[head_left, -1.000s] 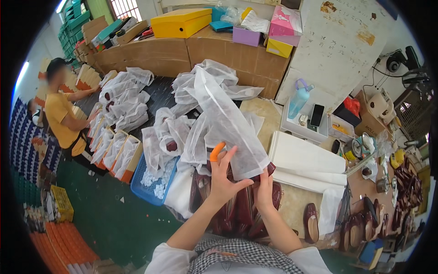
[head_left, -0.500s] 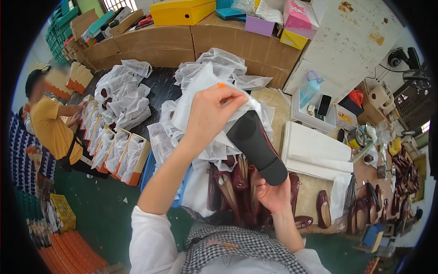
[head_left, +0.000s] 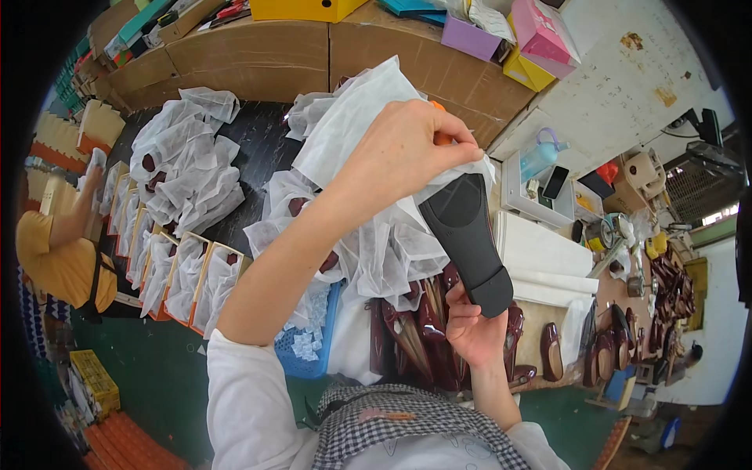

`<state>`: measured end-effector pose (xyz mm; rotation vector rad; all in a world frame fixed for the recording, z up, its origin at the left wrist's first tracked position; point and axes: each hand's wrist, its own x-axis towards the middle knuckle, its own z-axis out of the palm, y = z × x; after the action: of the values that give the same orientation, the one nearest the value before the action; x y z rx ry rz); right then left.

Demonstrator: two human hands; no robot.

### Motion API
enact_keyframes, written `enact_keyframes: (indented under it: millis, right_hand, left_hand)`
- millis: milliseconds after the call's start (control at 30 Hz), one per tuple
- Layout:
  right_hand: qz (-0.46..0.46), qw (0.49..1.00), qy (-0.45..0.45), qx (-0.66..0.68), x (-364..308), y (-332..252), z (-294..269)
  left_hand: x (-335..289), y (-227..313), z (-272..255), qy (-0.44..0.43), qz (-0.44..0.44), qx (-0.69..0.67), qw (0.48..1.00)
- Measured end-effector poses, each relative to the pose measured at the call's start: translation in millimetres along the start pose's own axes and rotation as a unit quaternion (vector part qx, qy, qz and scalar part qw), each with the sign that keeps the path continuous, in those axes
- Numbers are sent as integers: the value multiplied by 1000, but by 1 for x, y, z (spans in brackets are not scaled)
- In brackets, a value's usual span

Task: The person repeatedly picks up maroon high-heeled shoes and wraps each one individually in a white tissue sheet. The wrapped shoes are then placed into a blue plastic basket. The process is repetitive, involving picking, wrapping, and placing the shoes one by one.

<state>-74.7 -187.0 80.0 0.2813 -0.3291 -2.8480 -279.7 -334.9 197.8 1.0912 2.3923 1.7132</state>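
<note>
Pinching a thin white fabric bag point(head_left: 352, 117) is the left hand point(head_left: 409, 145); the right hand point(head_left: 479, 338) grips a flat black-soled shoe point(head_left: 468, 239) by its heel.

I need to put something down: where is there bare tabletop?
Bare: the dark tabletop strip between the left pile of wrapped shoes and the middle white bags; also a smaller beige patch between the white sheets, the single burgundy shoe and the clustered burgundy shoes. Crowded: the middle, heaped with bags, and the near edge, packed with shoes.
</note>
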Motion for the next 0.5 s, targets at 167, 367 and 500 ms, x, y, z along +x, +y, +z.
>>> enact_keyframes:
  millis: [167, 367, 500]
  right_hand:
    - [-202, 953, 119, -192, 35, -11, -4]
    - [-393, 569, 243, -680, 61, -68, -75]
    - [-219, 226, 180, -932, 69, -141, -108]
  left_hand:
    - [-26, -36, 73, -29, 207, 66, 976]
    - [-80, -106, 152, -146, 176, 71, 971]
    - [-15, -199, 113, -213, 51, 325, 920]
